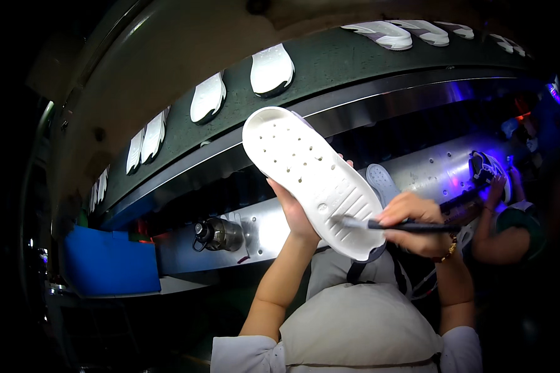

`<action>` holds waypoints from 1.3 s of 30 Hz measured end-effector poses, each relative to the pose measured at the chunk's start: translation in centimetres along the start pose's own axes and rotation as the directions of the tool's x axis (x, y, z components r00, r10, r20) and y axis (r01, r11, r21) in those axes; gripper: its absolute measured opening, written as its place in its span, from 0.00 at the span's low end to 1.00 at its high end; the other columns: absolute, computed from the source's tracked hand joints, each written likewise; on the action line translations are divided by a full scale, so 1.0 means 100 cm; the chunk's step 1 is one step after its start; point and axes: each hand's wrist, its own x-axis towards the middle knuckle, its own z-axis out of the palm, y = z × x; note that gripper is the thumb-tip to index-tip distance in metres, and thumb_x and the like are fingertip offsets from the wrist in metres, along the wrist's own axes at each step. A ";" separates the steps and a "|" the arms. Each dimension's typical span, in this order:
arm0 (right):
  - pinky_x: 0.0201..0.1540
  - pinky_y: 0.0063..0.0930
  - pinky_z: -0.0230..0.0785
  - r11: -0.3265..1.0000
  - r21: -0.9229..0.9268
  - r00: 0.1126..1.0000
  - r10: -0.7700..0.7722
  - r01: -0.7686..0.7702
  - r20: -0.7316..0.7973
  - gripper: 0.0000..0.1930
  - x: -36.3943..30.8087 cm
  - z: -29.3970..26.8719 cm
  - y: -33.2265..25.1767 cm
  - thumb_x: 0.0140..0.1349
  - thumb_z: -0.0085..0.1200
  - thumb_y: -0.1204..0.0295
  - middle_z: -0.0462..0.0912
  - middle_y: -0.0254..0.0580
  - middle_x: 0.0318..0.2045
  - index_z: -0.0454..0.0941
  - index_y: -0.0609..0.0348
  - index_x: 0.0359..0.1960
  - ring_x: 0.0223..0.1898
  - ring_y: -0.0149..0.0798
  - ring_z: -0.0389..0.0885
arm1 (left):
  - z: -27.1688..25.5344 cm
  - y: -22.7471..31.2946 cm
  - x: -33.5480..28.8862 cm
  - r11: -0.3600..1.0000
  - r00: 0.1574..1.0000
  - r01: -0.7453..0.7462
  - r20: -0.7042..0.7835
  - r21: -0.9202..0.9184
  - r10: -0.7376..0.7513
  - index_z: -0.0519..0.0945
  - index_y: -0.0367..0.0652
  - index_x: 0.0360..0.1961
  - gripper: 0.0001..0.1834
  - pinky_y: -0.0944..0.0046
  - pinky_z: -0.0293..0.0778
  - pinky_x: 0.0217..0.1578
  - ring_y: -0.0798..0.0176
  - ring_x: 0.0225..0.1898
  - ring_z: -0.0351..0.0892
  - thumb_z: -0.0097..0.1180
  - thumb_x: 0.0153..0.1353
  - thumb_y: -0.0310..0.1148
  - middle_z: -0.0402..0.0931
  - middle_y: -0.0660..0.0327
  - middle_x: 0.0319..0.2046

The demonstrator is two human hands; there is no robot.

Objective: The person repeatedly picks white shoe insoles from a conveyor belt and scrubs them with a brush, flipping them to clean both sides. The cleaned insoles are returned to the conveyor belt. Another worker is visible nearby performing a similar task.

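A white shoe sole (292, 163), pitted with small holes at one end and grooved at the other, is tilted up in front of me. My left hand (297, 214) grips it from beneath and along its left edge; most of those fingers are hidden behind it. My right hand (412, 219) is closed round the dark handle of a brush (410, 226). The pale, blurred bristles meet the grooved part of the sole near its lower end. Behind my right hand, another light sole (381, 180) lies on the metal ledge.
Beyond the ledge (267, 231), a dark green conveyor belt (330, 68) carries several white soles (272, 68). A dark bottle (218, 234) stands at left by a blue panel (109, 261). At right, another person's hands hold a shoe (488, 168) under violet light.
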 end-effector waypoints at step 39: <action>0.38 0.24 0.66 0.990 0.138 0.992 0.000 -0.018 0.128 0.08 0.008 0.009 0.014 0.42 0.59 0.78 0.79 0.43 0.27 0.77 0.61 0.27 0.32 0.35 0.76 | -0.020 -0.007 -0.004 0.970 0.989 0.131 -0.089 0.205 -0.115 0.54 0.43 0.58 0.38 0.41 0.63 0.46 0.42 0.49 0.64 0.35 0.52 0.59 0.58 0.46 0.54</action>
